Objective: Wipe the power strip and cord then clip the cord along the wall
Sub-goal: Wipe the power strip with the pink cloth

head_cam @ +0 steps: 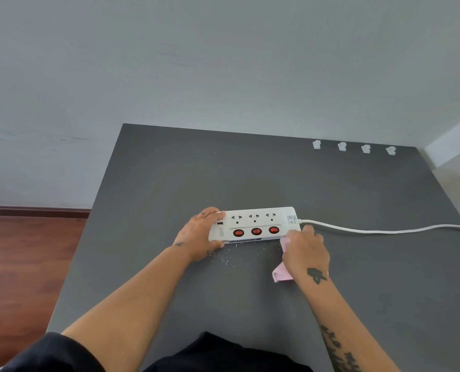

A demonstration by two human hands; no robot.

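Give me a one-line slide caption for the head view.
Wiping the power strip: left hand grips one end on the table, right hand presses a cloth to the corner by the cord.

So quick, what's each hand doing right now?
Left hand: grips the left end of the power strip.
Right hand: holds a pink cloth against the strip's right end.

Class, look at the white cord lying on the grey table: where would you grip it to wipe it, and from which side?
Probably pinch the cord at its free middle stretch, from above: it lies thin and flat, with bare table either side for fingers.
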